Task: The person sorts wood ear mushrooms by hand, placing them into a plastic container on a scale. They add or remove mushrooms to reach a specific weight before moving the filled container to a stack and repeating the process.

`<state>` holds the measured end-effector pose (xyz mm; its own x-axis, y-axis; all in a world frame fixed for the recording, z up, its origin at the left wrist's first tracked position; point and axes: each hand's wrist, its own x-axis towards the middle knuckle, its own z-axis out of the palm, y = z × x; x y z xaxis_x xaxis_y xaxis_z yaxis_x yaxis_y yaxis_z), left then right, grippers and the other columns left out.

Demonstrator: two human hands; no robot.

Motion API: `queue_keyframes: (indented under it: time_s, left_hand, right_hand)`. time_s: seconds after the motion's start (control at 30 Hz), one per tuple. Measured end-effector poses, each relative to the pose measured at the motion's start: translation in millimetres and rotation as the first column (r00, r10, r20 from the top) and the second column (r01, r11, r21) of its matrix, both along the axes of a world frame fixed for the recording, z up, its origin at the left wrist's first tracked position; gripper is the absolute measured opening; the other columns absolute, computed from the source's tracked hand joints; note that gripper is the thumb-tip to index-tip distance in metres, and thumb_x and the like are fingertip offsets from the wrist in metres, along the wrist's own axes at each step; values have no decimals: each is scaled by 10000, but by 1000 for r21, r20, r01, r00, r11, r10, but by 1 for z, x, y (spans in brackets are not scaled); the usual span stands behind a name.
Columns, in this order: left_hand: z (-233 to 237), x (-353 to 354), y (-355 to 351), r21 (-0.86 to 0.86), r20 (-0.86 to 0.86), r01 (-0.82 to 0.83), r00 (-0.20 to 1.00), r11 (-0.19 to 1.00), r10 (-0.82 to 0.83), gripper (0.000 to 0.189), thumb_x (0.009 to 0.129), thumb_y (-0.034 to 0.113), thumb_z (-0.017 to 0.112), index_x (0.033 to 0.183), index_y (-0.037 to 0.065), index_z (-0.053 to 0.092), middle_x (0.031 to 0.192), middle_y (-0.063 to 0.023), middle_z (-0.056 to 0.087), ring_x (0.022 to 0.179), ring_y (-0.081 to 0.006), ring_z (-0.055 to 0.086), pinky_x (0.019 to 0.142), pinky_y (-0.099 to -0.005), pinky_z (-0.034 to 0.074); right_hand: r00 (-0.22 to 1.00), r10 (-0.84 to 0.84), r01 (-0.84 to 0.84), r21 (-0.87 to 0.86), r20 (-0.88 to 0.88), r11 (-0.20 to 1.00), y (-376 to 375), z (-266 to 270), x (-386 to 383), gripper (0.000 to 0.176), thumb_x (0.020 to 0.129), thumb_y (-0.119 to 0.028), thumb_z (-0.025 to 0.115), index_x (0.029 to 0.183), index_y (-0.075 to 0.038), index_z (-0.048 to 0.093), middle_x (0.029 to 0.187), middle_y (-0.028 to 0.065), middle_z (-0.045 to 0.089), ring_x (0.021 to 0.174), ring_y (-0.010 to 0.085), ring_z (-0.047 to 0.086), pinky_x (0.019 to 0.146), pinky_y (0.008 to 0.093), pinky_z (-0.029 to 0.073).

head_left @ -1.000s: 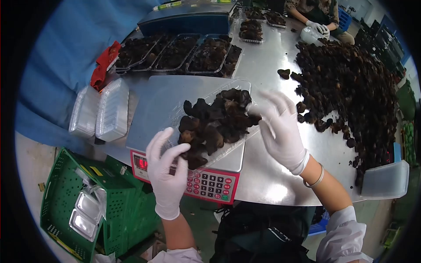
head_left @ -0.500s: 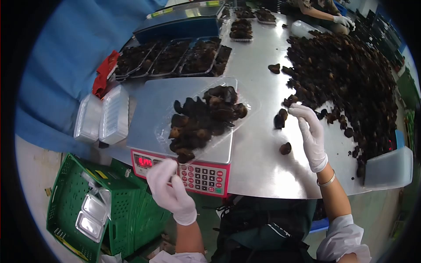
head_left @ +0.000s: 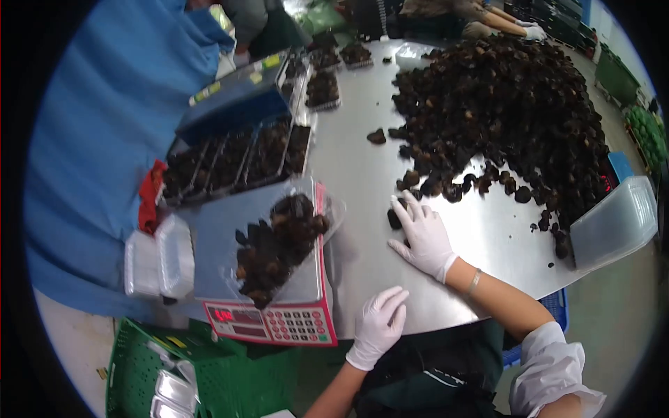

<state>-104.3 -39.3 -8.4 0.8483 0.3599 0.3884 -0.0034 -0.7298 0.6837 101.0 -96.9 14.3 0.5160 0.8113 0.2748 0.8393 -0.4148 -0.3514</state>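
My right hand (head_left: 425,237), in a white glove, lies low over the metal table with its fingers apart, touching or just beside a loose dark mushroom piece (head_left: 394,219) that looks like wood ear. Part of another piece is hidden under its fingers. My left hand (head_left: 380,326), also gloved, hovers at the table's front edge, thumb apart from the fingers and nothing visible in it. To its left, a clear plastic tray heaped with mushrooms (head_left: 275,244) rests aslant on the scale (head_left: 216,244), whose red digits are lit but blurred.
A large mushroom pile (head_left: 502,111) covers the table's right side. Filled trays (head_left: 268,150) stand behind the scale, and stacked empty trays (head_left: 174,254) at its left. Clear containers (head_left: 613,226) sit at the right edge. Green crates (head_left: 230,376) are below. Another person's gloved hand (head_left: 535,33) shows far off.
The view has swung, so the scale appears further left. My left hand has left the scale's front and come right to the table edge. My right hand has come down among the nearer loose pieces.
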Motion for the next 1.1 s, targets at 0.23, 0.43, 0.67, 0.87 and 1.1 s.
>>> queue_keyframes:
  time_s: [0.23, 0.43, 0.67, 0.87, 1.1]
  left_hand:
    - [1, 3, -4, 60, -27, -54, 998, 997, 55, 235, 847, 85, 704, 1081, 71, 722, 1114, -105, 685, 943, -314, 670, 837, -416, 543]
    - [3, 4, -5, 51, -7, -71, 997, 996, 71, 229, 832, 72, 715, 1061, 62, 707, 1106, -81, 675, 905, -289, 662, 814, -399, 538]
    - [1, 3, -3, 53, 0, -65, 998, 996, 66, 209, 831, 83, 715, 1039, 63, 703, 1097, -68, 669, 887, -273, 654, 784, -391, 535]
    - [-3, 1, -2, 77, -8, -45, 999, 996, 46, 249, 835, 100, 708, 1081, 77, 684, 1127, -59, 654, 849, -273, 632, 757, -394, 520]
    - [-4, 0, -3, 68, -24, -46, 999, 997, 48, 262, 843, 99, 689, 1103, 71, 670, 1120, -70, 641, 854, -276, 620, 764, -407, 514]
  right_hand:
    - [998, -13, 15, 37, -60, 999, 38, -16, 37, 300, 931, -250, 616, 1159, -58, 581, 1130, 166, 618, 956, 323, 661, 750, 469, 553]
    - [943, 19, 143, 459, -331, 877, 22, -22, 51, 239, 914, -115, 663, 1140, -41, 653, 1065, 162, 701, 966, 309, 690, 884, 371, 534]
    - [685, 65, 300, 363, -726, 882, 29, 24, 33, 242, 929, -95, 685, 1166, -43, 679, 910, 15, 689, 837, 67, 603, 773, 246, 513]
    - [546, 437, -21, 509, -715, 860, 82, 124, -36, 281, 942, -85, 691, 1216, -57, 633, 944, 12, 675, 699, 50, 595, 584, 205, 480]
    - [763, 625, -646, 144, 165, 750, 161, 136, -80, 344, 957, -344, 632, 1217, -119, 645, 1216, 87, 649, 1059, 277, 608, 884, 396, 494]
